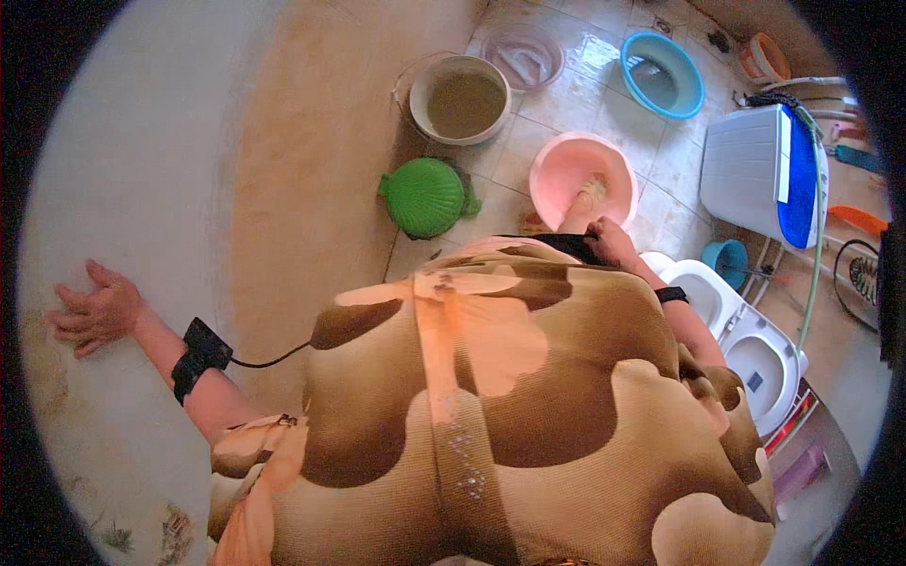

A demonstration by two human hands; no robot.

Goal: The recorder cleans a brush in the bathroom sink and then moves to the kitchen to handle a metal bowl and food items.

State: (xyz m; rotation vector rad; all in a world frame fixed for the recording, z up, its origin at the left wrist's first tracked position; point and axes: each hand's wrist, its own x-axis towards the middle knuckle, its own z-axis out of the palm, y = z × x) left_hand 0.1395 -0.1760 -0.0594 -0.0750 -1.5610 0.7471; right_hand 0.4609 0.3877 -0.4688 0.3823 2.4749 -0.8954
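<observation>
My left hand (pixel 99 311) rests with fingers apart against the pale wall (pixel 141 177) and holds nothing. Low on my other side, my right hand (pixel 610 242) is curled on the bunched edge of a black trouser leg (pixel 566 245). Below that hand my bare lower leg (pixel 582 214) goes down into a pink plastic basin (pixel 559 170), where the foot looks blurred. A brown and beige patterned top (pixel 538 424) covers my body and hides the rest of my legs. Each arm wears a black strap; a cable runs from the left one.
A green shell-shaped stool (pixel 425 198) and a bucket of murky water (pixel 463 106) stand beside the wall. Beyond are a translucent basin (pixel 527 53) and a blue basin (pixel 662 74). Rightward stand a white-and-blue washing machine (pixel 743 170) and a toilet (pixel 761 368) with raised lid. The tiled floor (pixel 552 106) shines.
</observation>
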